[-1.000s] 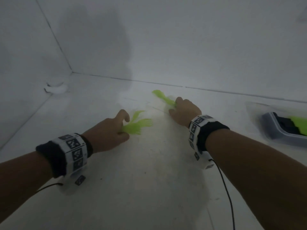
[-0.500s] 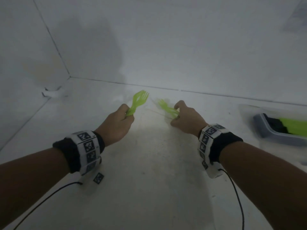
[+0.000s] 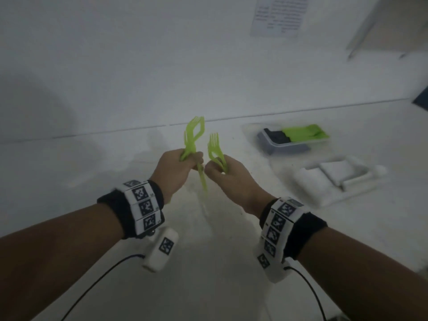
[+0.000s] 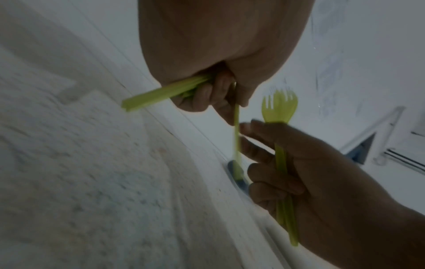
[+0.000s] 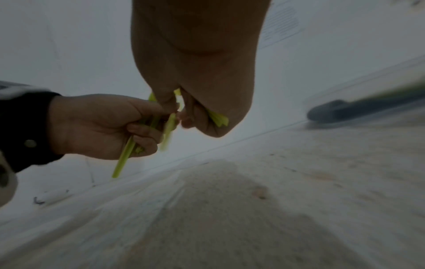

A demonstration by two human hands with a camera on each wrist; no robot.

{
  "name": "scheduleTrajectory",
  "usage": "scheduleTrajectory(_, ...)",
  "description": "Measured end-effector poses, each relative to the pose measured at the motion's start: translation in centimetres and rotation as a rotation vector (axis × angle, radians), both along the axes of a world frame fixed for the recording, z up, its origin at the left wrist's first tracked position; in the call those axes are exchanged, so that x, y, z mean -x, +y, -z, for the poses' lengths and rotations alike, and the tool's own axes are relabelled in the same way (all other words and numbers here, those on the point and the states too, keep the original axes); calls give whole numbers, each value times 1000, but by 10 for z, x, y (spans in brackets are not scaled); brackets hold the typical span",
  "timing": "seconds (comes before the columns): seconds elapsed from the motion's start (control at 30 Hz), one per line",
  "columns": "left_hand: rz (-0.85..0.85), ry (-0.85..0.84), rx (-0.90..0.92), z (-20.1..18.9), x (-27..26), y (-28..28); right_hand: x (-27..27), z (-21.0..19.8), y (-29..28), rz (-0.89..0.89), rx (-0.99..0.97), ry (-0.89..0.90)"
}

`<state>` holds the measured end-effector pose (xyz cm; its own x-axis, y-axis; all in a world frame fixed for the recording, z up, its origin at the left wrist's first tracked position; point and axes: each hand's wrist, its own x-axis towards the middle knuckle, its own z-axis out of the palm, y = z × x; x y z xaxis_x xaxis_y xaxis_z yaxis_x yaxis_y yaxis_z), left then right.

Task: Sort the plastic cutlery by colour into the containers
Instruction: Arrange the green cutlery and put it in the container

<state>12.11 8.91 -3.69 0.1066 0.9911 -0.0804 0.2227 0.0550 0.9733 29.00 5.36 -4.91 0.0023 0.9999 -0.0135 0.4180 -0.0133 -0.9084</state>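
Observation:
My left hand (image 3: 183,166) grips a bunch of lime-green plastic forks (image 3: 193,135), tines up, raised above the white table. One green handle (image 3: 202,179) hangs down between the two hands. My right hand (image 3: 222,172) holds more green forks (image 3: 215,148) right beside the left, thumbs nearly touching. In the left wrist view the left hand (image 4: 218,98) curls round green handles (image 4: 156,96), and the right hand (image 4: 287,163) holds a green fork (image 4: 279,107). In the right wrist view green handles (image 5: 219,118) stick out of the right hand.
A grey container (image 3: 284,144) with green cutlery (image 3: 305,134) and dark cutlery (image 3: 276,135) sits at the back right. A white container (image 3: 335,179) lies in front of it. A printed sheet (image 3: 278,16) hangs on the wall. Wrist cables trail toward me.
Both hands lifted off the table with the green forks and came together at the middle. The view swung right, showing the containers.

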Motion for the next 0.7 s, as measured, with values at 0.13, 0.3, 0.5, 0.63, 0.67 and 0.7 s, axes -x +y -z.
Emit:
scheduleTrajectory(0.13,233,85,56,-3,-29,-14,-37,-1,-10,227,62,294)
scheduleTrajectory(0.3,372,164,46,-7,-55,-36,-51,1,-13,54,123,497)
scheduleTrajectory(0.5,128,10,181,-6,-60,-50,-82,10,5,437,148,769)
scheduleTrajectory(0.63,71,-48,122,-10,-61,-56,-87,6,3,284,170,801)
scheduleTrajectory(0.67,64,-45,103,-11,-63,-57,-83,3,0,231,173,805)
scheduleTrajectory(0.7,51,-42,88,-11,-65,-59,-78,0,-2,184,175,817)
